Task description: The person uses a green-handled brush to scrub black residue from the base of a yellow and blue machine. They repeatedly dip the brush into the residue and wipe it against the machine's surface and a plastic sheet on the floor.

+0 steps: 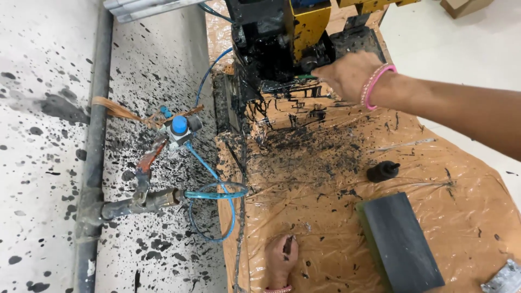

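My right hand (346, 73), with pink bangles at the wrist, reaches across the bench to a black and yellow machine (282, 38) smeared with black ink. Its fingers are curled against the machine's lower front, near a small green part (307, 76); what they grip is hidden. My left hand (281, 259) rests at the near edge on the plastic-covered bench (336, 217), fingers closed, ink-stained, with a small dark thing against the fingers.
A dark rectangular block (400, 241) and a small black knob-shaped part (382, 171) lie on the plastic. Blue air hose (217, 192), a blue-capped valve (179, 126) and a grey pipe (97, 135) run along the ink-spattered wall at left. A metal piece (504, 279) sits bottom right.
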